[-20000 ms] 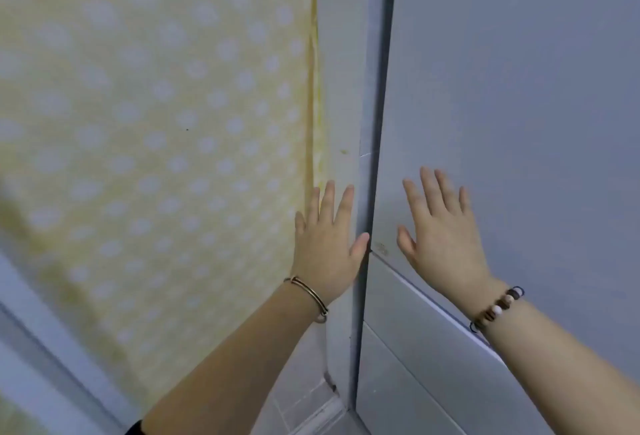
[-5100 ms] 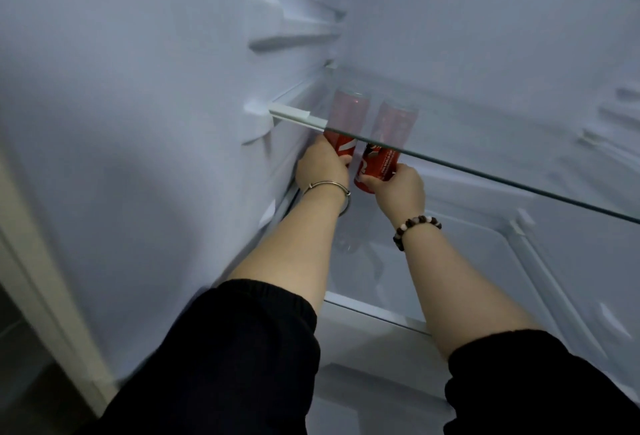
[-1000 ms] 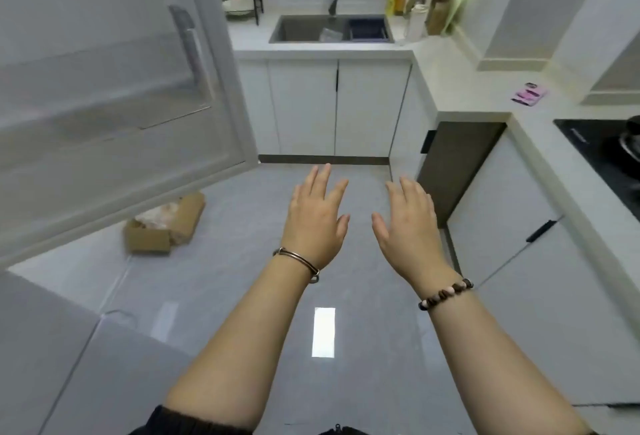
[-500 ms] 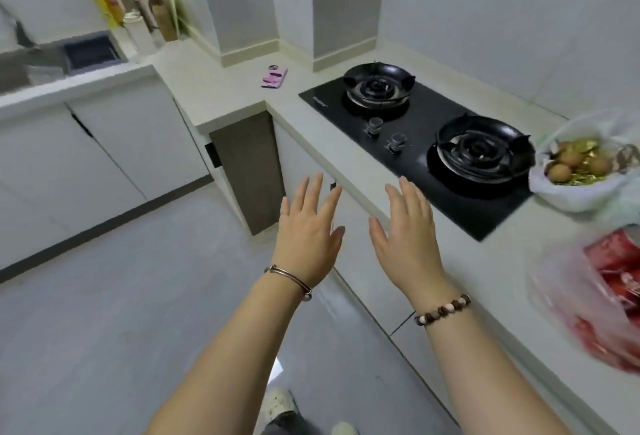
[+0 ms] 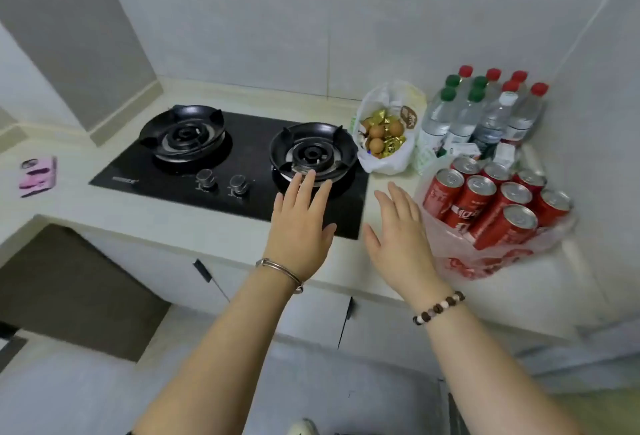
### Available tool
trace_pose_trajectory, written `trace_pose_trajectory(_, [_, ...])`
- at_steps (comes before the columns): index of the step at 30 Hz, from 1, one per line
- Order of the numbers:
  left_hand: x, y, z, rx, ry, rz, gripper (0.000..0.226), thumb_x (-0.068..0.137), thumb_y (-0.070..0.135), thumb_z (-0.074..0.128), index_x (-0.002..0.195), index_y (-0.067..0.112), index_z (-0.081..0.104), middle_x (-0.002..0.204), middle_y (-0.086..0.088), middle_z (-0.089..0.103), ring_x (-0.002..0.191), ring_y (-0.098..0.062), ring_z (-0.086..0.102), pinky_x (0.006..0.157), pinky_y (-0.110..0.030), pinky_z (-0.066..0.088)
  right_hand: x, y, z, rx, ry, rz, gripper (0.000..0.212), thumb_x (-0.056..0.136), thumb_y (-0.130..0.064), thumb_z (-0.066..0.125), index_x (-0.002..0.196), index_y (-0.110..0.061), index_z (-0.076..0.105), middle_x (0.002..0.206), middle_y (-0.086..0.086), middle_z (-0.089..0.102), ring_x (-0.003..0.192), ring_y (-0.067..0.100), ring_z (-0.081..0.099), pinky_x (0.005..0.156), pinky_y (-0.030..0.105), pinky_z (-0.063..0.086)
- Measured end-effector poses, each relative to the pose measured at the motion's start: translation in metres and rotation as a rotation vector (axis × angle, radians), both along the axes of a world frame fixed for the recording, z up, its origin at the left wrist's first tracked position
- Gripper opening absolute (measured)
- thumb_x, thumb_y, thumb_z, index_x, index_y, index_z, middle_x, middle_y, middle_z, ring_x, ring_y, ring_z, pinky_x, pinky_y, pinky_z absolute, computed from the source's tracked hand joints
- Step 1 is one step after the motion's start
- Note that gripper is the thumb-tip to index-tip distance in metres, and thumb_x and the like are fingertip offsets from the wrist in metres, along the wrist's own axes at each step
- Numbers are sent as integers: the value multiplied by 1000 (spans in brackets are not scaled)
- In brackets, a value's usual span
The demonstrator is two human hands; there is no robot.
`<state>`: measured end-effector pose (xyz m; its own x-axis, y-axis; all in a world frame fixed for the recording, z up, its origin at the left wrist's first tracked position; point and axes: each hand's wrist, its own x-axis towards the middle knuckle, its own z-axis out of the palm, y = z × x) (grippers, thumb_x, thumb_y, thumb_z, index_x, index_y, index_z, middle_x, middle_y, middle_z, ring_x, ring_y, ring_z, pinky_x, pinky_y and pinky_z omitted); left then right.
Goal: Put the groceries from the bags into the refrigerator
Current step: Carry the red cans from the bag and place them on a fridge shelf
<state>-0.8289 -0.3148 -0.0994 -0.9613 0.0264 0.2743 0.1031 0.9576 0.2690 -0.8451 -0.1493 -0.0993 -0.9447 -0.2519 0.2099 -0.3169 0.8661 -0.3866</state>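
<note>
Several red soda cans (image 5: 485,199) stand in a thin plastic bag (image 5: 485,261) at the right end of the counter. Behind them sits a white bag (image 5: 384,161) holding brown eggs and gold-wrapped sweets. Several water bottles (image 5: 485,112) with red and green caps stand in the back corner. My left hand (image 5: 301,227) hovers flat over the stove's front right edge, holding nothing. My right hand (image 5: 398,237) is spread just left of the can bag, also holding nothing. The refrigerator is out of view.
A black two-burner gas stove (image 5: 228,157) fills the middle of the pale counter (image 5: 138,220). A pink phone (image 5: 38,176) lies at the far left. White cabinet doors run below, with a dark opening at lower left.
My view has swung right from the sink and floor to the stove and groceries. Both empty hands have come forward toward the bag of cans.
</note>
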Motion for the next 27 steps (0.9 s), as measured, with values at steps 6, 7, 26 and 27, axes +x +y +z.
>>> trace_pose_trajectory(6, [-40,48,-11,12,-27,-194,69,87,28,61,146,13,29,155,-12,20,144,-31,13,112,-52,21,-9,49,-6,0,-13,-186,59,92,-26,54,143,-9,33,153,11,25,142,25,17,117,36,14])
trace_pose_trajectory(7, [-46,56,-12,8,-42,-222,70,88,29,59,147,14,26,156,-11,17,145,-30,11,112,-51,20,-11,58,-7,-2,-10,-213,59,90,-25,56,143,-8,34,152,11,26,141,25,18,117,36,15])
trace_pose_trajectory(26, [-172,200,-43,468,-297,-232,77,76,13,67,143,10,30,149,-12,28,138,-27,28,112,-40,28,-98,196,-36,-79,-227,-616,59,81,-40,67,122,-4,46,115,13,55,102,31,55,76,37,49])
trace_pose_trajectory(27, [-177,203,-46,494,-327,-200,80,75,11,67,145,10,27,150,-11,28,138,-25,28,113,-39,28,-101,200,-38,-76,-251,-621,56,80,-42,67,117,-4,48,111,13,57,99,31,57,73,35,47])
